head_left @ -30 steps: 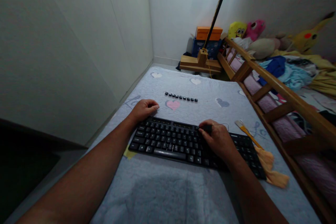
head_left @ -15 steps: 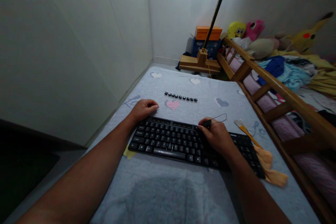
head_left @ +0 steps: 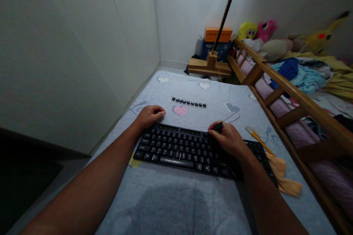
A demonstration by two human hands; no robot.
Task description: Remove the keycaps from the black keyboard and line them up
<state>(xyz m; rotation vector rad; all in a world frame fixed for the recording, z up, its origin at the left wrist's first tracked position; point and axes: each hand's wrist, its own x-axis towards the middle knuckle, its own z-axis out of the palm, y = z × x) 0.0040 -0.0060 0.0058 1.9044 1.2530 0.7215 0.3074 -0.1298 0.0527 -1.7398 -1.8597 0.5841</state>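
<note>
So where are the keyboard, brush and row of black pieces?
Keyboard (head_left: pixel 176 149), head view: middle of its keys.
Brush (head_left: pixel 260 140), head view: its yellow handle.
Row of black pieces (head_left: pixel 188 102), head view: a middle piece.

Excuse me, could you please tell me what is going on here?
A person's bare right hand grips a small black-handled tool with thin wire prongs over a black plastic keyboard. The left hand, fingers curled, is at the keyboard's far left corner. Beyond lies a row of small black keycaps on the pale blue, heart-patterned cloth. An orange-handled brush and a crumpled light-orange cloth lie at right.
</note>
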